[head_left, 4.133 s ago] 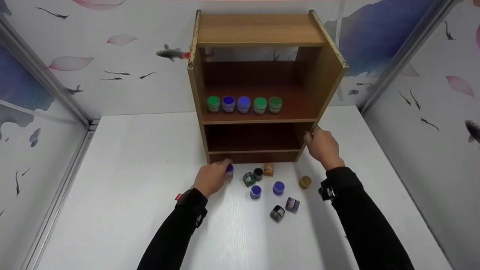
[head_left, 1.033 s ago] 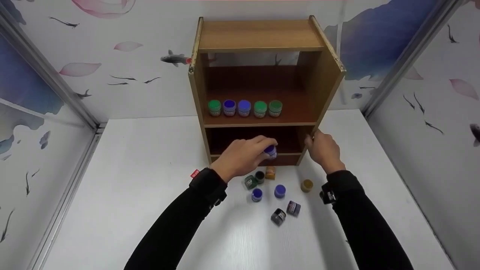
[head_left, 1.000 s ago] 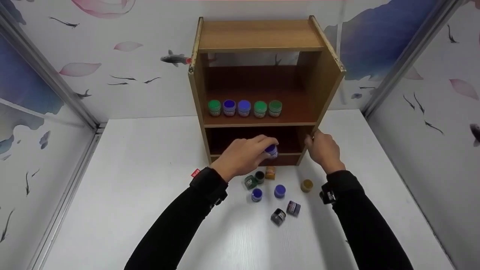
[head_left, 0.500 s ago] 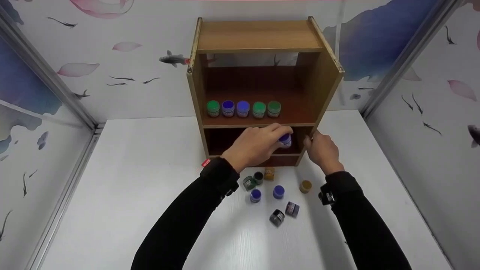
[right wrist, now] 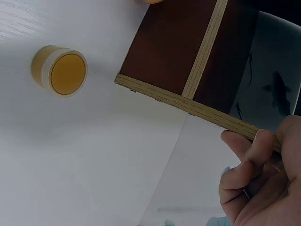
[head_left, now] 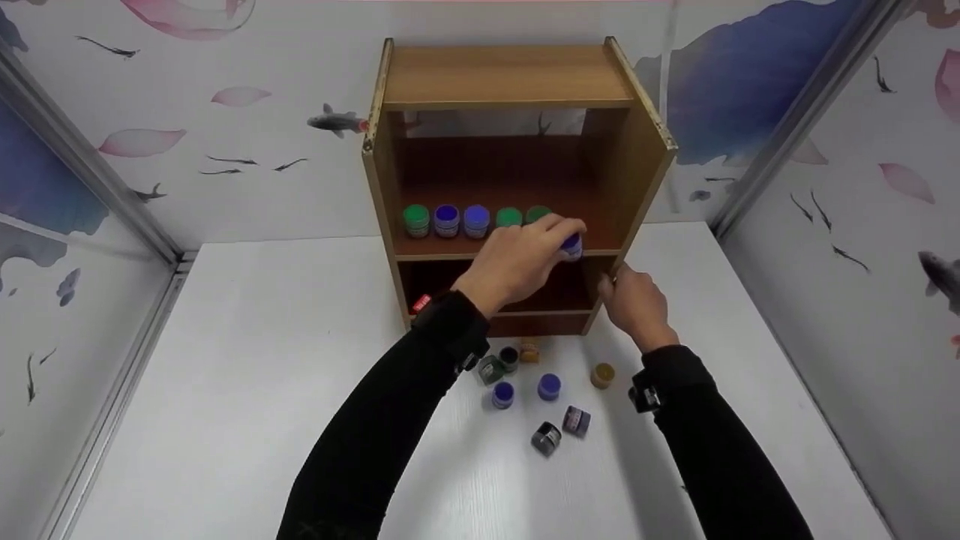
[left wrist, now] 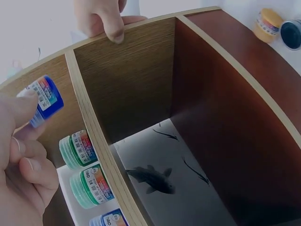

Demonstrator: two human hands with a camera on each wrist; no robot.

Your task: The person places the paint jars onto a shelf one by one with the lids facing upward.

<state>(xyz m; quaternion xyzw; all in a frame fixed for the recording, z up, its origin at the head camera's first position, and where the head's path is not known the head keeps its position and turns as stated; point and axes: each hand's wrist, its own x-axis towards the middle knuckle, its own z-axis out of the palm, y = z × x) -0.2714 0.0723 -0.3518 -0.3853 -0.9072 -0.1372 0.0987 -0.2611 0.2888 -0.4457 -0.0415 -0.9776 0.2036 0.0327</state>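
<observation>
My left hand (head_left: pixel 516 259) pinches a small blue paint jar (left wrist: pixel 47 99) between thumb and fingers. It holds the jar in front of the right part of a wooden shelf unit (head_left: pixel 510 73), level with the middle board's front edge. A row of paint jars stands on that board: a green jar (head_left: pixel 416 220) at the left end, two blue ones, then green ones partly behind my left hand. My right hand (head_left: pixel 637 306) grips the front edge of the unit's right side panel (right wrist: pixel 197 109), low down, with the thumb on one face and fingers on the other.
On the white table (head_left: pixel 262 390) before the unit lie several loose jars: an orange jar (head_left: pixel 529 350), a yellow-brown jar (head_left: pixel 602 376), a blue jar (head_left: pixel 549 386), a grey-black jar (head_left: pixel 546 438) and others. Patterned walls (head_left: pixel 247 172) enclose the table behind and at both sides.
My left hand has picked the blue paint jar off the table near the unit's lower left, then raised it rightward to the middle board. My right hand keeps its hold on the side panel.
</observation>
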